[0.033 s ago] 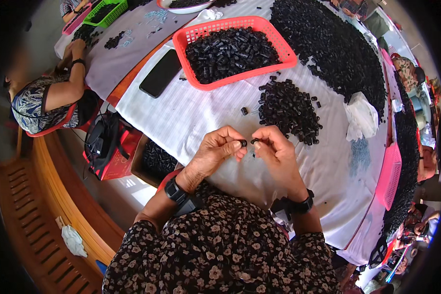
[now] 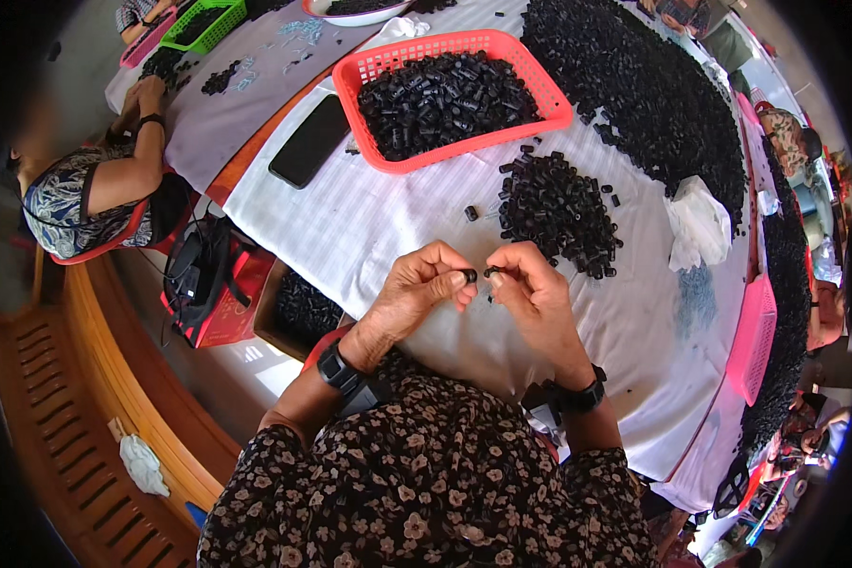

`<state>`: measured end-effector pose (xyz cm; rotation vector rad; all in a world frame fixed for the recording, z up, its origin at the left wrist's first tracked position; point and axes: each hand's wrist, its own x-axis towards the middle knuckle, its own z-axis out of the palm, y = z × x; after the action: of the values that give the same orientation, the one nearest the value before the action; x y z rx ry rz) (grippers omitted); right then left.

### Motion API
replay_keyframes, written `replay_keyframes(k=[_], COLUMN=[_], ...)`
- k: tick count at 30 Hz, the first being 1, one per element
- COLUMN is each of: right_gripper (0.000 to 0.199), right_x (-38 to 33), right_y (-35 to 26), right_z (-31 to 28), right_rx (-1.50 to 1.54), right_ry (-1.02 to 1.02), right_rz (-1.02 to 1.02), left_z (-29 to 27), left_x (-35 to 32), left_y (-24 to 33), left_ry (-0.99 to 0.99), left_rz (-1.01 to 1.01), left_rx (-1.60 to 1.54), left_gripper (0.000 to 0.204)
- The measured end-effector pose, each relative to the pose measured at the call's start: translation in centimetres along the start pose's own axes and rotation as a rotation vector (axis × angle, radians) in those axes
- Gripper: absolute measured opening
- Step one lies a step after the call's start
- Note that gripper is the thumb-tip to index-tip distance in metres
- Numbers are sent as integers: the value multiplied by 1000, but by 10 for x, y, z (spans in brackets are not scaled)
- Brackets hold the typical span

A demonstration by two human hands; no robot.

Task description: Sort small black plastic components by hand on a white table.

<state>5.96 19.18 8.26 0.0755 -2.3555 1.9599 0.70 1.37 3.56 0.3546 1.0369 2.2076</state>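
We work over a white tablecloth [image 2: 369, 227], w/ a red basket [image 2: 540, 71] of black parts beyond. Left hand [image 2: 417, 289] pinches a small black cylinder [image 2: 470, 275]; right hand [image 2: 530, 289] pinches a second black piece [image 2: 491, 272]. Pieces nearly touching, approx. end to end; long axes too small to tell.

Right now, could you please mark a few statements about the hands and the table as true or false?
1. The left hand pinches a small black part. True.
2. The right hand rests flat on the table. False: it is raised and pinches another small black piece.
3. The red basket is empty. False: it holds black parts.
4. A black phone lies left of the basket. True.
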Motion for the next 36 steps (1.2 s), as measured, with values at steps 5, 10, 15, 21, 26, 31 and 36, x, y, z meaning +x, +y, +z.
replay_keyframes(k=[5,10,15,21,26,31,36], right_gripper=[8,6,8,16,41,47,45], right_x=[-4,-6,-7,-9,-9,-5,-7], right_y=[-4,-5,-11,-3,-2,8,14], right_z=[1,0,3,12,27,40,44], right_rx=[10,-112,-290,-450,-782,-895,-892], right_ry=[-34,-47,-31,24,83,117,129], right_rz=[-17,-113,-228,-326,-462,-473,-435], left_z=[9,17,19,23,23,19,22], left_x=[-1,-3,-6,-6,-4,-4,-6], left_y=[2,4,4,-2,-6,-9,-5], left_ry=[10,-1,39,125,170,248,277], left_rz=[47,84,147,208,214,185,122], left_rx=[157,239,382,511,482,482,403], left_gripper=[11,9,10,7,6,10,10])
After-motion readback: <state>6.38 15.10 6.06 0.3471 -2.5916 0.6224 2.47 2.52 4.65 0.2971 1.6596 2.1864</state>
